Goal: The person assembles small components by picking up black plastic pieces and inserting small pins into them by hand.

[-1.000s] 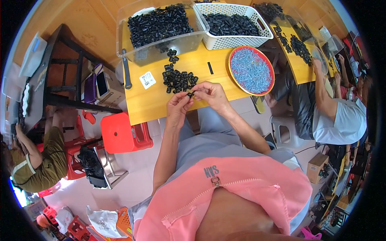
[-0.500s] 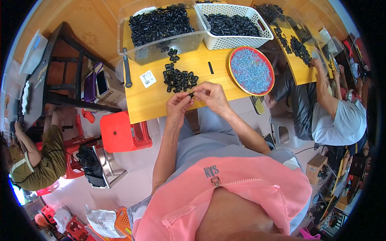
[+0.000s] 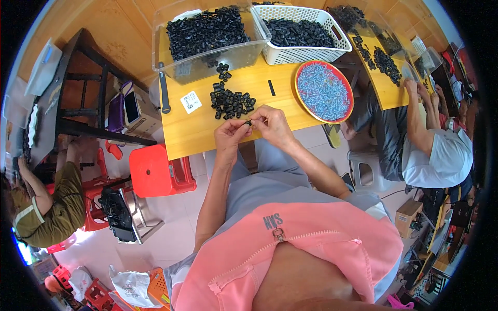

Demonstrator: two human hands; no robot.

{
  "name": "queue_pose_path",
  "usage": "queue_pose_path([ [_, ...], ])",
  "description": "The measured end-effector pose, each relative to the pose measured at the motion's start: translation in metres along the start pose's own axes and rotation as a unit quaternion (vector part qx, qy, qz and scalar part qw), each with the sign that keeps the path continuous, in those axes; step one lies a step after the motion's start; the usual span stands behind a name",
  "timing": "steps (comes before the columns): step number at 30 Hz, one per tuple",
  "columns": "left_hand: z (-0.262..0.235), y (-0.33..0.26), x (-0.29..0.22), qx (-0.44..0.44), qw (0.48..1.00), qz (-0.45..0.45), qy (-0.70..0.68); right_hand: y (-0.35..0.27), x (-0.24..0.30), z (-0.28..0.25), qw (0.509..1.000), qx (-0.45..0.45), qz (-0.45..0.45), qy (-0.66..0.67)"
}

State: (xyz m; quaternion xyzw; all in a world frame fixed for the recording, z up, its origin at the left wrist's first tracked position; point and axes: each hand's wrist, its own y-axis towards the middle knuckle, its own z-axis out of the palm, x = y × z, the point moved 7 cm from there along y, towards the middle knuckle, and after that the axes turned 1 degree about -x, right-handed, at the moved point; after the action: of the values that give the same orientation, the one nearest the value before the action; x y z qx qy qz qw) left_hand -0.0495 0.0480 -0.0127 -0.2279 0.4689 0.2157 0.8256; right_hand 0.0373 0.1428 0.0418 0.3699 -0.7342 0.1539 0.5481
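- Right here, centre of the frame, the small black plastic piece (image 3: 248,123) sits up between both hands' fingertips, over the near edge of the table.
- The left hand (image 3: 230,137) has it pinched between thumb and forefinger, other fingers curled in.
- The right hand (image 3: 274,126) meets it from the other side, thumb and forefinger pinching at the same piece; its finer detail is too small to tell.
- Just above the hands, a loose heap of short black plastic cylinders (image 3: 232,103) spreads over the yellow wooden table (image 3: 189,137).
- Left of the heap lies a square white printed label (image 3: 191,102); to its right, a thin black strip (image 3: 272,88).
- Right of centre, a round red tray with a yellow rim (image 3: 332,120) is full of tiny pale-blue pieces (image 3: 324,89).
- Top centre, a clear plastic bin (image 3: 238,61) and a white perforated basket (image 3: 306,53) stand side by side, both loaded with black parts.
- Far right, a co-worker in a pale shirt (image 3: 441,155) sits at another yellow table (image 3: 388,96).
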Motion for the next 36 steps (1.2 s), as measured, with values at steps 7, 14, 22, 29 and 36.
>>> queue_pose_path([
  [7, 0.001, 0.004, 0.001, 0.012, 1.0, 0.021, 0.007, 0.0, -0.016, 0.006, 0.991, 0.032, 0.075, 0.105],
  [14, 0.005, 0.005, 0.0, -0.007, 0.999, 0.027, 0.045, 0.003, -0.012, 0.004, 0.999, 0.03, -0.018, -0.042],
  [22, 0.007, 0.013, 0.006, -0.046, 0.992, 0.077, 0.085, 0.0, 0.001, 0.0, 0.985, -0.068, -0.106, -0.12],
  [29, 0.001, 0.009, 0.012, -0.123, 0.987, 0.061, 0.078, -0.014, -0.001, 0.009, 0.985, -0.08, -0.091, -0.121],
  [36, 0.001, 0.006, 0.012, -0.145, 0.985, 0.056, 0.077, -0.015, 0.011, 0.013, 0.98, -0.068, -0.099, -0.157],
])
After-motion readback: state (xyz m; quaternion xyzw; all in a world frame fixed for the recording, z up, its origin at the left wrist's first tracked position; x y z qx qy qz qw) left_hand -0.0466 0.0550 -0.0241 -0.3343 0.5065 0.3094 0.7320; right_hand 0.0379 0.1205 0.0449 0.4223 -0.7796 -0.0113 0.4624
